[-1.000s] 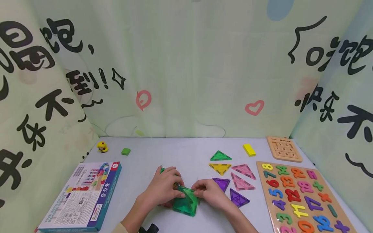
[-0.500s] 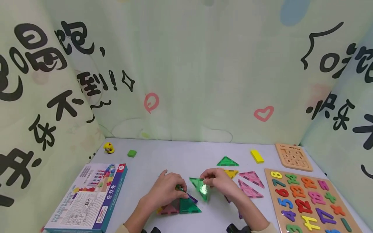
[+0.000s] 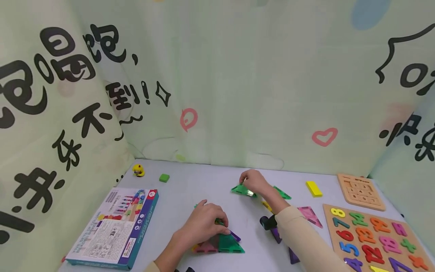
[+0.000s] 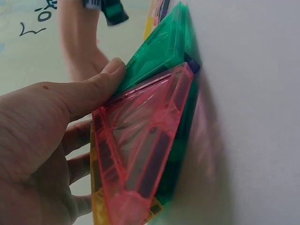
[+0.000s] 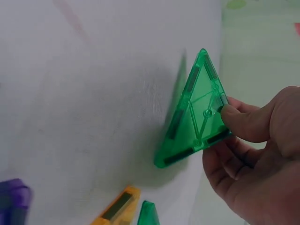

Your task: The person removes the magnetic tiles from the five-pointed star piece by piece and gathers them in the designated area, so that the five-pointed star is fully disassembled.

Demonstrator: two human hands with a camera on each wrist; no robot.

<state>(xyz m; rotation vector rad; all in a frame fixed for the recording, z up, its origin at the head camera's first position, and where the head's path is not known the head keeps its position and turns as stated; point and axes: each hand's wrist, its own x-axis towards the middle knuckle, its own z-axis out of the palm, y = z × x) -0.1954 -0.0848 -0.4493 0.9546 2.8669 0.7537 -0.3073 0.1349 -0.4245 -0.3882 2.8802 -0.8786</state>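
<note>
My left hand (image 3: 206,222) grips a small built shape of translucent magnetic tiles (image 3: 231,243) resting on the table. In the left wrist view the thumb presses near the seam of a pink triangle (image 4: 140,136) and a green tile (image 4: 157,49), while the other fingers curl behind, beside a yellow tile (image 4: 97,187). Farther back, my right hand (image 3: 255,180) pinches a green triangular magnetic tile (image 5: 201,112) at one edge between thumb and fingers. That tile is tilted close over the table. Whether it touches the surface I cannot tell.
Near the right forearm lie loose triangles: green (image 3: 283,193), yellow (image 3: 267,205), pink (image 3: 310,216) and purple (image 3: 293,257). A flat box (image 3: 105,226) lies left, a letter board (image 3: 369,219) right. Farther back are a yellow block (image 3: 314,189), a green block (image 3: 164,177) and a duck toy (image 3: 138,170).
My right hand has lifted a green triangle off the built shape and carried it back toward the loose tiles. The left hand keeps its grip. The head view has turned right to left across the scene.
</note>
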